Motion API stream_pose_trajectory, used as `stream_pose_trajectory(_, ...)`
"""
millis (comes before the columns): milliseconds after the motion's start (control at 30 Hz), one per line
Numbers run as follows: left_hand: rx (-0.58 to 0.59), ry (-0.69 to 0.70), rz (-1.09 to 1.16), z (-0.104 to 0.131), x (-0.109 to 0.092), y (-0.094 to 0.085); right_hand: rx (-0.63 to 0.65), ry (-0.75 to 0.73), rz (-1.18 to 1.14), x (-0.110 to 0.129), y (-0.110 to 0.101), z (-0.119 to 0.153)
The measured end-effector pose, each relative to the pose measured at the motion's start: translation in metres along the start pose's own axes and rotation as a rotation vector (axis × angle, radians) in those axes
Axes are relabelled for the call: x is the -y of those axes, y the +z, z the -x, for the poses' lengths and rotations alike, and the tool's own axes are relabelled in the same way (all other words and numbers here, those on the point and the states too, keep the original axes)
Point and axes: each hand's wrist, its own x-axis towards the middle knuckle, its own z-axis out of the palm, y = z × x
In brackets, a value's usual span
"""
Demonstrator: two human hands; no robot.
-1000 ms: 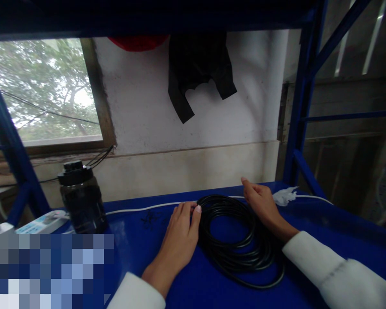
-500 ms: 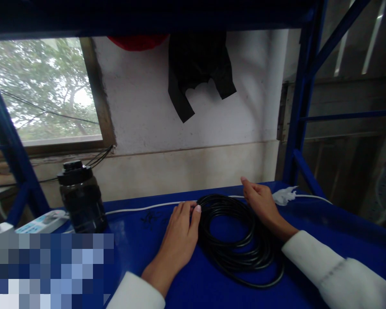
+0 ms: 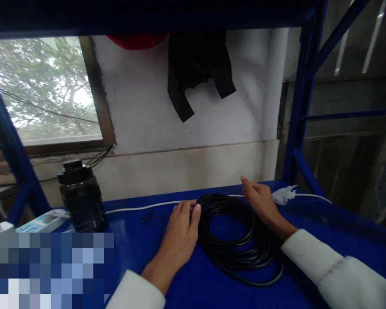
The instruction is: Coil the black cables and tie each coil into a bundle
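Note:
A coil of black cable [image 3: 241, 244] lies in several loose loops on the blue tabletop [image 3: 186, 292]. At its left edge is my left hand [image 3: 180, 231], its fingers and thumb closed on a bit of the black cable at the upper left of the coil. Beside the coil's upper right side rests my right hand [image 3: 262, 204]. Its fingers are curled in and one digit points up. What these fingers hold, if anything, is hidden. Both wrists come out of white sleeves.
A dark water bottle [image 3: 82, 199] and a white power strip [image 3: 43, 221] stand at the left. Along the back runs a white cord [image 3: 131, 210], with crumpled white plastic [image 3: 284, 195] at its right. Small black bits [image 3: 151, 216] lie left of my left hand. Blue posts [image 3: 297, 107] frame the bench.

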Motion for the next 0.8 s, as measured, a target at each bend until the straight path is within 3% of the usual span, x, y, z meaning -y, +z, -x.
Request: stream_pose_trajectory(800,-0.005,0.004,0.03,0.0,0.0,-0.0004,0.001,0.003,-0.01,-0.0033,0.0011,-0.0013)
